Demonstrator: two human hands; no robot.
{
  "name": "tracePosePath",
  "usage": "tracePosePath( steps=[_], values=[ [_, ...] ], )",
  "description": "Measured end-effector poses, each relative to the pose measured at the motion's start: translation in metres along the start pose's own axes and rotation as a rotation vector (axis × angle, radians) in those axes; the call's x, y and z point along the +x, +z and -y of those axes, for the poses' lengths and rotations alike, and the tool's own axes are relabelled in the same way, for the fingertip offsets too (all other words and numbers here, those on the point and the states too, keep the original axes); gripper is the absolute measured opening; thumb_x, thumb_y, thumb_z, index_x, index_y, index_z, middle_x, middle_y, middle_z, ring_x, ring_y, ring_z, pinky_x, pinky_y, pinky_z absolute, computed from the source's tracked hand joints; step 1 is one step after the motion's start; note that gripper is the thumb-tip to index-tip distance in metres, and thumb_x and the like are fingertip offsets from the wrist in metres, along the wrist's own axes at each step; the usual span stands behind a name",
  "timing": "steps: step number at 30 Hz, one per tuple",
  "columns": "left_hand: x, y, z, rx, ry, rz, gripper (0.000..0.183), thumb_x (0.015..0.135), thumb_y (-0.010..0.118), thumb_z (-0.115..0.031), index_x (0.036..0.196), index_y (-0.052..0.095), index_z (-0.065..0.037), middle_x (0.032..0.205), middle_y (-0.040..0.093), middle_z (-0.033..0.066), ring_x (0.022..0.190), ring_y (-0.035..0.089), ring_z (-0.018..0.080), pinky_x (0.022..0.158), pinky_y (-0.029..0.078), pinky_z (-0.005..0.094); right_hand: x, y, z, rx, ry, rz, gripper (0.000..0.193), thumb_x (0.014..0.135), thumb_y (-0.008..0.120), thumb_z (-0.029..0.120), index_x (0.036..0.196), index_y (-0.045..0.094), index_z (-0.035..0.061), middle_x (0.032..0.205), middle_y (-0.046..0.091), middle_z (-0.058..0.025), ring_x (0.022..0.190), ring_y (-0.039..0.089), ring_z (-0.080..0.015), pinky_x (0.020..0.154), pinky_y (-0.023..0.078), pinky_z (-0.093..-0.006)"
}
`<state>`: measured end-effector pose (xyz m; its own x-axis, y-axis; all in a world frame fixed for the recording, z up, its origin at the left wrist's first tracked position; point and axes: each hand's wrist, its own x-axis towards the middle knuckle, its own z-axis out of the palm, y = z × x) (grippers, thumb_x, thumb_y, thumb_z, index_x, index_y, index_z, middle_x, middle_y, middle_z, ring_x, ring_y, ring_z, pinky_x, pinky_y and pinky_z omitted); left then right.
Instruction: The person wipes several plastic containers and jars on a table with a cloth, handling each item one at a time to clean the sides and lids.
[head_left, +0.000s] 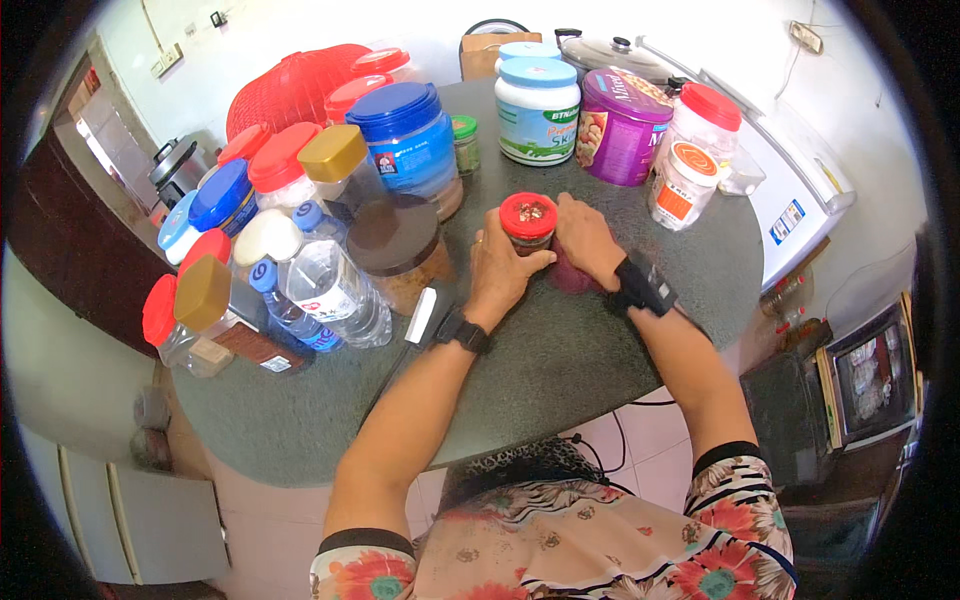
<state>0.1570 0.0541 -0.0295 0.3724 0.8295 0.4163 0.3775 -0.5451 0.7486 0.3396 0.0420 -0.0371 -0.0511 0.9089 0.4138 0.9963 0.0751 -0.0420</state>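
A small jar with a red lid (528, 216) stands upright in front of me at the middle of the table. My left hand (500, 268) is wrapped round its left and near side, with the thumb across the front. Against the jar's right side, my right hand (590, 240) is curled closed over a bunched dark red cloth (570, 276), which shows below the palm. The far fingertips of both hands are partly hidden. Left of my left wrist stands a wide clear jar with a brown lid (398, 240).
Many lidded jars and clear plastic bottles (330, 285) crowd the table's left side. A blue-lidded tub (405, 140), a white tub (538, 115), a purple tin (622, 125) and an orange-labelled jar (685, 185) stand farther back. A white strip-like object (421, 315) is beside my left wrist.
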Motion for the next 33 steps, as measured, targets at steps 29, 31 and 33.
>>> tracePosePath(
  steps=[29,31,33],
  values=[
    [0.012,-0.033,-0.038,0.434,0.191,0.056,0.054,0.068,0.079,-0.022,0.107,0.054,0.004,0.109,0.053,0.0233,0.096,0.061,0.0418,0.081,0.054,0.0473,-0.003,-0.024,0.05,1.623,0.025,-0.212,0.042,0.104,0.041,0.024,0.139,0.041,-0.0002,0.132,0.052,-0.0093,0.122,0.048,-0.0168,0.107,0.035,-0.0314],
    [0.009,-0.033,-0.039,0.3,0.245,-0.017,0.043,0.071,0.074,-0.02,0.1,0.053,0.003,0.099,0.056,0.0218,0.092,0.059,0.0421,0.079,0.051,0.0477,-0.003,-0.028,0.047,1.637,0.061,-0.155,0.045,0.105,0.039,0.026,0.141,0.039,0.0001,0.134,0.051,-0.0094,0.123,0.049,-0.017,0.107,0.036,-0.0321],
    [0.008,-0.035,-0.046,0.241,0.273,-0.011,0.041,0.071,0.073,-0.019,0.099,0.053,0.002,0.098,0.055,0.0217,0.092,0.059,0.0414,0.078,0.05,0.047,-0.002,-0.035,0.042,1.774,0.127,-0.038,0.046,0.106,0.037,0.028,0.144,0.037,0.0018,0.138,0.049,-0.0101,0.125,0.049,-0.0184,0.108,0.038,-0.0337]
  ],
)
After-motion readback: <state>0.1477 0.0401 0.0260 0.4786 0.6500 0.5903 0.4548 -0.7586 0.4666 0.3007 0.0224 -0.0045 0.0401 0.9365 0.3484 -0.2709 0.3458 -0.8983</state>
